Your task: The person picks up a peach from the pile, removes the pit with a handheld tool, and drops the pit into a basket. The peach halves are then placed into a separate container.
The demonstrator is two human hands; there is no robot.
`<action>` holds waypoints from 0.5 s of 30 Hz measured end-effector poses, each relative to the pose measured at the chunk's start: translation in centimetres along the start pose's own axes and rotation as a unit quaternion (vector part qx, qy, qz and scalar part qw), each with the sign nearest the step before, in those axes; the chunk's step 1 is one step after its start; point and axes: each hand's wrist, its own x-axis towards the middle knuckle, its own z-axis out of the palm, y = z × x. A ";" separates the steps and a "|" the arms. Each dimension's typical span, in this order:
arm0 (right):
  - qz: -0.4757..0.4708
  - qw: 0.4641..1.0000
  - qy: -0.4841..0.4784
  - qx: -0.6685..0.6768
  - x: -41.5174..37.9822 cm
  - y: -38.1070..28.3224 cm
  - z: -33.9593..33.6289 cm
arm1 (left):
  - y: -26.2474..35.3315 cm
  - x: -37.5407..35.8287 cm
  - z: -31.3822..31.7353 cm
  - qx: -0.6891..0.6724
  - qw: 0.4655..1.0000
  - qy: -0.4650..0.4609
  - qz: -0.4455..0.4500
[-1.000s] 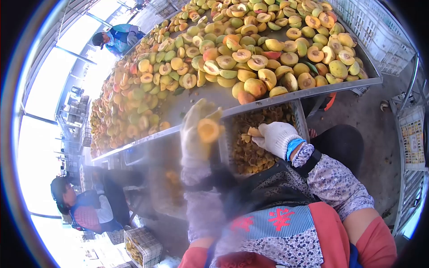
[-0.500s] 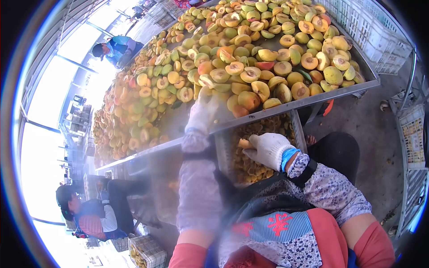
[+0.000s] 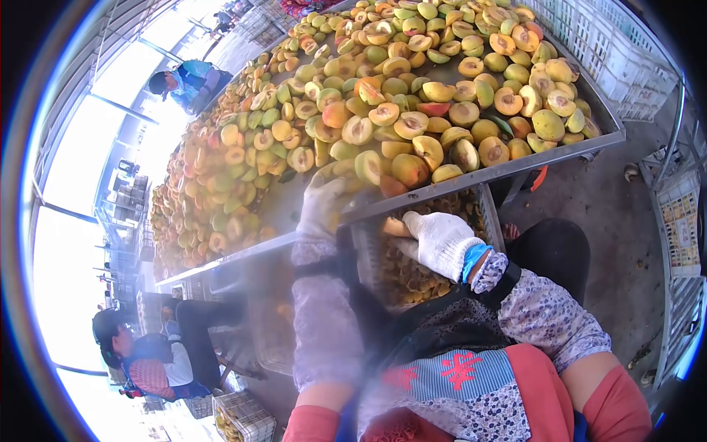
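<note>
Halved yellow-green fruit (image 3: 464, 113) lies heaped on a metal-rimmed table (image 3: 486, 174). My left hand (image 3: 324, 205), in a pale glove, is at the table's near rim beside the closest halves. Haze and blur hide its fingertips, so any hold on a fruit cannot be made out. My right hand (image 3: 440, 239), in a white knitted glove, is closed around a small tan-orange piece (image 3: 396, 227) whose nature is unclear. It is just below the rim, above a crate (image 3: 488, 214) of small brownish-yellow pieces (image 3: 423, 283).
White plastic crates (image 3: 626, 70) are stacked at the upper right, with another crate (image 3: 679, 221) at the far right. One person (image 3: 193, 85) is beyond the table; another person (image 3: 158, 361) sits at lower left near a crate (image 3: 247, 416) holding yellow pieces.
My left hand has drawn back slightly toward me, to the table rim. My right hand has shifted a little left, with the tan-orange piece still in it.
</note>
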 end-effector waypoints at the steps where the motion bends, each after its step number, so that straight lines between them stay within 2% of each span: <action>1: 0.005 0.999 0.038 0.010 0.2 0.2 0.5 | -0.1 -0.5 -0.4 -0.020 0.999 -0.018 0.036; 2: 0.004 0.999 0.035 0.009 0.4 0.3 1.0 | -0.3 -1.0 -0.5 -0.022 0.999 -0.016 0.036; 4: -0.024 0.989 0.127 0.078 1.1 0.4 2.2 | 0.6 -2.9 0.6 -0.135 0.985 0.024 0.108; 5: -0.056 0.927 0.159 0.334 3.2 2.5 6.2 | 1.2 -3.9 0.8 -0.141 0.984 -0.034 0.099; 6: -0.058 0.927 0.157 0.334 3.1 1.7 5.3 | 1.8 -4.9 1.5 -0.141 0.984 -0.032 0.101; 8: -0.037 0.976 0.168 0.136 2.7 -0.6 2.6 | 1.9 -6.3 3.5 -0.263 0.960 -0.062 0.068; 10: -0.040 0.972 0.182 0.145 3.4 -0.5 3.3 | 0.9 -6.3 3.9 -0.290 0.954 -0.053 0.051; 12: -0.051 0.963 0.161 0.209 3.7 -0.4 3.9 | -0.4 -5.2 3.8 -0.206 0.971 -0.066 0.104; 15: -0.081 0.961 0.144 0.220 3.5 -0.7 4.9 | -0.4 -5.0 3.8 -0.203 0.973 -0.085 0.076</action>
